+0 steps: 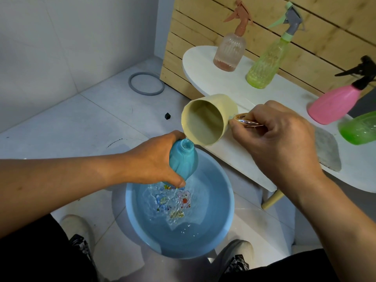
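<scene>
white table (203,64) bears four bottles (266,62); one cup (205,121), one blue bottle (181,159) (held).

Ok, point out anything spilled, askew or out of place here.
A grey ring and a small black piece lie loose on the floor, near dark smears. The blue bottle in the left hand has no spray head.

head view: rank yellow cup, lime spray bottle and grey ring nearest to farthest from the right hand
1. yellow cup, held by its handle in the right hand
2. lime spray bottle, behind on the white table
3. grey ring, far left on the floor
</scene>
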`<state>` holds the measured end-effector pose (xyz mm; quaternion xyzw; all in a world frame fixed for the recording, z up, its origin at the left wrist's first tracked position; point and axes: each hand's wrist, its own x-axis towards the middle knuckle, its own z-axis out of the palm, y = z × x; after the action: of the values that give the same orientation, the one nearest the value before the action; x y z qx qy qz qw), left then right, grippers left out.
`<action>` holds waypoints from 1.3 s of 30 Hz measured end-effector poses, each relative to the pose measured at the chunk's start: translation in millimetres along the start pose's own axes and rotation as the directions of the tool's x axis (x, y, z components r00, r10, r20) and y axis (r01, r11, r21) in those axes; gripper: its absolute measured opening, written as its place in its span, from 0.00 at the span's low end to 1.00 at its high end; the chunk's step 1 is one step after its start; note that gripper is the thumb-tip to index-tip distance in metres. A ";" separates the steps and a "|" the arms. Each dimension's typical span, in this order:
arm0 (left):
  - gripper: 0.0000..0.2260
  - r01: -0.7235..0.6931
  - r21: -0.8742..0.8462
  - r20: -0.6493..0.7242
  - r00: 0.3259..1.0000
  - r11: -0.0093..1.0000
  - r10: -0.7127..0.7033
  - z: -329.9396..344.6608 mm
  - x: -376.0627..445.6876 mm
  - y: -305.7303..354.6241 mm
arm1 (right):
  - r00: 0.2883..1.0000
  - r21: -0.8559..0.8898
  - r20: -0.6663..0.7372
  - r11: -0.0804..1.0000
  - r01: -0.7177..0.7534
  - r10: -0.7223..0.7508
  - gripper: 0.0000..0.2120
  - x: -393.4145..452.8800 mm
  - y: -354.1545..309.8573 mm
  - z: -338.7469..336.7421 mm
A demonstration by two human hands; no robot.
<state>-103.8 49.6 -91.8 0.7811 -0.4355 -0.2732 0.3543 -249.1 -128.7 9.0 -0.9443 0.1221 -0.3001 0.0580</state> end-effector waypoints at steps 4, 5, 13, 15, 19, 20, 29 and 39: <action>0.41 0.007 0.001 0.005 1.000 1.000 -0.007 0.0 1.5 -1.5 | 0.998 0.040 0.046 0.998 -0.053 0.051 0.16 0.6 -1.0 -0.4; 0.41 0.003 0.002 0.005 1.000 1.000 -0.003 0.0 2.1 -1.9 | 0.990 0.107 0.077 0.987 -0.123 0.115 0.17 1.1 -0.2 0.3; 0.39 0.011 -0.018 -0.056 0.998 1.000 -0.012 -3.4 4.7 -1.6 | 0.710 0.477 0.476 0.525 -0.705 0.519 0.17 5.1 25.9 19.8; 0.39 0.022 -0.026 -0.071 0.997 0.999 -0.024 -3.8 5.4 -2.9 | 0.648 0.447 0.548 0.469 -0.762 0.529 0.14 2.5 35.4 33.3; 0.40 0.038 -0.037 -0.100 0.994 0.999 -0.042 -5.0 7.9 -5.6 | 0.530 0.330 0.623 0.421 -0.845 0.576 0.15 -13.7 63.6 79.3; 0.40 0.047 -0.038 -0.107 0.993 0.998 -0.050 -5.5 9.3 -6.2 | 0.514 0.288 0.628 0.439 -0.851 0.585 0.17 -19.9 70.6 92.3; 0.39 0.086 -0.058 -0.130 0.987 0.995 -0.093 -6.4 22.5 -11.4 | 0.743 -0.313 0.582 0.935 -0.170 0.330 0.10 -80.1 84.8 172.9; 0.39 0.095 -0.054 -0.120 0.988 0.994 -0.101 -5.8 23.5 -9.8 | 0.877 -0.506 0.455 0.766 0.398 -0.155 0.09 -82.7 81.9 143.8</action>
<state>-83.7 34.6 -98.8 0.8082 -0.3674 -0.2520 0.3851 -246.9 -180.5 -168.6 -0.9629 0.0509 -0.0608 -0.2581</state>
